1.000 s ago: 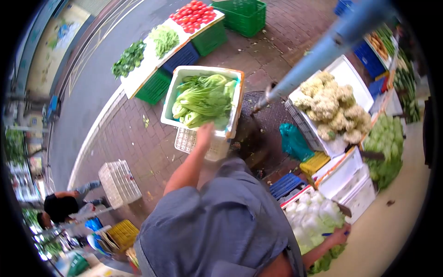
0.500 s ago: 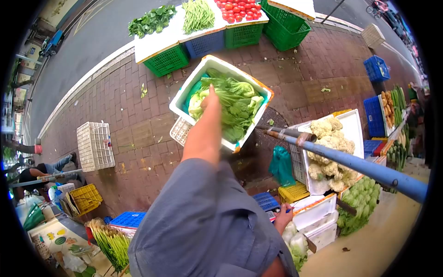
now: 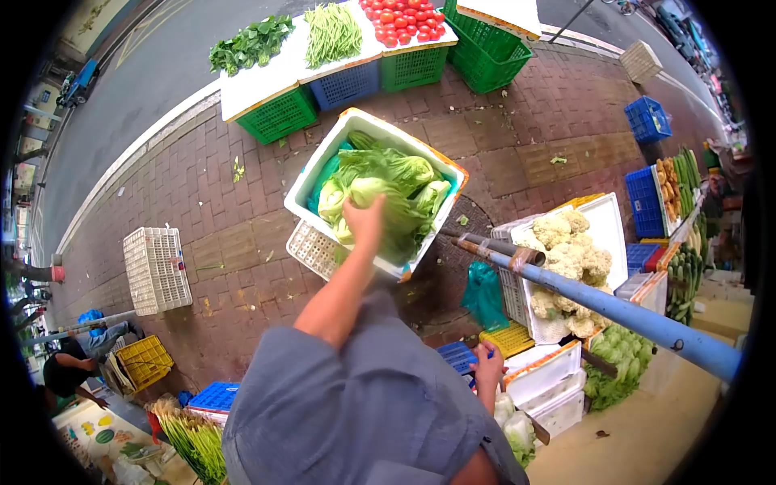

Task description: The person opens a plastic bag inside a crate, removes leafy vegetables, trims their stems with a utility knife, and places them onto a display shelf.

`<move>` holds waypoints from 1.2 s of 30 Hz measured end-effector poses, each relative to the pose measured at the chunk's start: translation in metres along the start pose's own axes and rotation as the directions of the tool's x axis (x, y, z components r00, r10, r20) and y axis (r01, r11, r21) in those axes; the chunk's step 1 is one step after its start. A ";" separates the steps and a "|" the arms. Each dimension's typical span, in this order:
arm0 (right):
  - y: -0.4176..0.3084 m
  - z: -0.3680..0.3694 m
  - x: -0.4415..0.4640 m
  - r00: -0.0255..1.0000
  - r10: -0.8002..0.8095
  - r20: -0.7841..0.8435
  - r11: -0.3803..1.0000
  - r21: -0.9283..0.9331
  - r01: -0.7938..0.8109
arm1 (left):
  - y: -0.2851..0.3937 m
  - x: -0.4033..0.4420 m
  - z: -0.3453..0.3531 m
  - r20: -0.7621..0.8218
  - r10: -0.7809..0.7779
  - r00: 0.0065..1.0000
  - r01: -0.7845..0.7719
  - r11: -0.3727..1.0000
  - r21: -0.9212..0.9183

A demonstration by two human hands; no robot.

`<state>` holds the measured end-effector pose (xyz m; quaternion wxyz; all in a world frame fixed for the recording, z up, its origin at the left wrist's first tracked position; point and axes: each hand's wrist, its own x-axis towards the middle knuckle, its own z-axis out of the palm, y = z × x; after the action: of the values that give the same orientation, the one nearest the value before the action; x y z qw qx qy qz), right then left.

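My left hand reaches into a white foam box of leafy greens. Its fingers are closed around the pale stem end of a head of leafy greens, whose leaves are smeared by motion. More green heads lie around it over a teal plastic lining. Low on the right, beside the foam boxes, my right hand is raised with curled fingers. A small bluish thing shows at its fingers, too small to name.
Cauliflowers fill a box at right, behind a blue metal pole. Tomatoes and green beans lie on a stand ahead. A white crate stands left. Another person is at far left.
My left hand has drawn back toward me and closed on a head of greens, which has shifted in the box. My right hand has risen slightly. The whole view has shifted a little.
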<state>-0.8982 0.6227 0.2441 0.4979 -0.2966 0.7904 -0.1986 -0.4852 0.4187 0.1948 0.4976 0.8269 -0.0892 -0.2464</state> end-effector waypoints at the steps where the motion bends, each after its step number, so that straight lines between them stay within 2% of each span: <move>1: -0.009 0.004 0.004 0.997 -0.027 0.079 0.999 -0.045 0.031 | -0.003 -0.006 -0.005 0.048 0.097 0.994 -0.094 0.993 -0.065; 2: -0.018 0.007 0.005 0.987 -0.046 0.155 0.994 -0.088 0.061 | -0.003 -0.013 -0.014 0.096 0.217 0.971 -0.215 0.976 -0.032; 4: -0.049 0.018 0.005 0.942 -0.135 0.309 0.991 0.031 0.132 | 0.013 -0.032 -0.033 0.220 0.447 0.867 -0.458 0.889 0.001; 5: -0.078 0.026 -0.004 0.905 -0.195 0.377 0.981 0.086 0.176 | 0.031 -0.049 -0.045 0.310 0.457 0.833 -0.473 0.881 -0.028; 6: -0.112 0.034 -0.015 0.863 -0.258 0.435 0.966 0.144 0.216 | 0.037 -0.058 -0.051 0.342 0.569 0.748 -0.587 0.807 -0.060; 7: -0.141 0.037 -0.024 0.805 -0.381 0.454 0.917 0.070 0.394 | 0.039 -0.066 -0.057 0.369 0.669 0.645 -0.689 0.718 -0.098; 8: -0.168 0.040 -0.031 0.728 -0.482 0.487 0.832 -0.005 0.554 | 0.044 -0.076 -0.061 0.387 0.754 0.531 -0.775 0.617 -0.139; 9: -0.193 0.045 -0.034 0.569 -0.683 0.458 0.617 -0.055 0.785 | 0.058 -0.091 -0.066 0.391 0.786 0.479 -0.804 0.571 -0.164; 10: -0.215 0.049 -0.038 0.357 -0.819 0.449 0.341 -0.120 0.932 | 0.061 -0.101 -0.068 0.434 0.797 0.419 -0.829 0.531 -0.177; 12: -0.250 0.046 -0.058 0.393 -0.758 0.520 0.370 -0.152 0.916 | 0.062 -0.112 -0.074 0.505 0.813 0.291 -0.874 0.441 -0.206; 15: -0.260 0.046 -0.062 0.360 -0.757 0.546 0.278 -0.229 0.933 | 0.065 -0.128 -0.076 0.570 0.802 0.180 -0.868 0.402 -0.291; 18: -0.253 0.035 -0.065 0.465 -0.646 0.606 0.314 -0.344 0.885 | 0.061 -0.134 -0.073 0.607 0.790 0.083 -0.861 0.363 -0.356; 21: -0.241 0.024 -0.070 0.487 -0.624 0.612 0.315 -0.373 0.873 | 0.062 -0.140 -0.076 0.656 0.755 0.009 -0.855 0.345 -0.386; 24: -0.225 0.015 -0.069 0.497 -0.638 0.588 0.328 -0.376 0.866 | 0.059 -0.147 -0.077 0.694 0.718 -0.056 -0.826 0.357 -0.436; 27: -0.184 0.005 -0.057 0.475 -0.760 0.443 0.384 -0.283 0.879 | 0.052 -0.154 -0.084 0.730 0.670 -0.134 -0.806 0.354 -0.473; 29: -0.144 -0.001 -0.058 0.765 -0.535 0.358 0.799 -0.078 0.596 | 0.052 -0.168 -0.088 0.728 0.662 -0.179 -0.789 0.345 -0.508; 30: -0.116 -0.002 -0.056 0.858 -0.377 0.348 0.921 0.046 0.386 | 0.051 -0.176 -0.090 0.725 0.659 -0.202 -0.778 0.342 -0.527; 31: -0.069 0.005 -0.039 0.895 -0.276 0.349 0.931 0.330 0.158 | 0.046 -0.184 -0.090 0.720 0.655 -0.230 -0.762 0.339 -0.552; 32: -0.060 0.004 -0.049 0.905 -0.135 0.403 0.884 0.462 -0.074 | 0.040 -0.193 -0.089 0.718 0.647 -0.258 -0.732 0.354 -0.582; 33: -0.055 0.003 -0.057 0.882 -0.016 0.471 0.766 0.573 -0.292 | 0.039 -0.206 -0.086 0.701 0.642 -0.311 -0.703 0.341 -0.624; 34: -0.049 0.000 -0.065 0.834 0.071 0.547 0.581 0.657 -0.480 | 0.039 -0.220 -0.083 0.678 0.633 -0.375 -0.663 0.328 -0.673; 35: -0.029 0.000 -0.060 0.788 -0.027 0.615 0.499 0.691 -0.522 | 0.038 -0.232 -0.079 0.680 0.586 -0.442 -0.641 0.324 -0.696; 36: -0.027 -0.004 -0.068 0.829 -0.106 0.548 0.387 0.791 -0.474 | 0.036 -0.244 -0.074 0.666 0.535 -0.520 -0.604 0.321 -0.730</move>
<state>-0.8722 0.6485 0.3077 0.7879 0.0747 0.4168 -0.4471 -0.6554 0.5549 0.3319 0.3073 0.2060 -0.8542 -0.3654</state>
